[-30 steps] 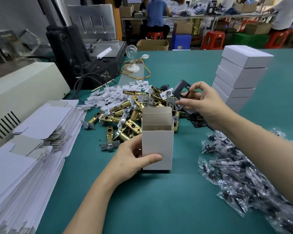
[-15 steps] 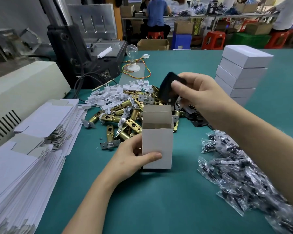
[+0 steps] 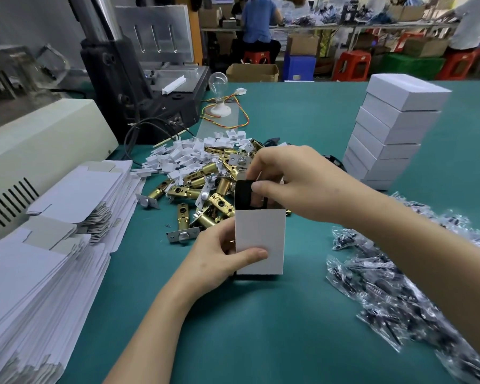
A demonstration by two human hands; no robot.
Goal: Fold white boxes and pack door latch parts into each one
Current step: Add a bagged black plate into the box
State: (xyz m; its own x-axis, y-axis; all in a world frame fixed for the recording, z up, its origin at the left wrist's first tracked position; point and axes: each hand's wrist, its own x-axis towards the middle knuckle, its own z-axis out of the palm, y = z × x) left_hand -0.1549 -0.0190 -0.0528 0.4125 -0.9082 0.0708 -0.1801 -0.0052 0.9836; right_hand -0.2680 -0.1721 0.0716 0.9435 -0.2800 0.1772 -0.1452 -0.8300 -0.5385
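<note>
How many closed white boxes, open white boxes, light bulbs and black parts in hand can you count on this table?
Closed white boxes, stacked: 6
Open white box, held upright by the left hand: 1
Black part, pinched by the right hand: 1
Light bulb: 1
Total: 9

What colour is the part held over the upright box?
Black: the part pinched by the right hand at the white box, clearest in the head view.

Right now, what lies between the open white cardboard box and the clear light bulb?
Head view: a heap of brass latch bolts and white plastic pieces.
</note>
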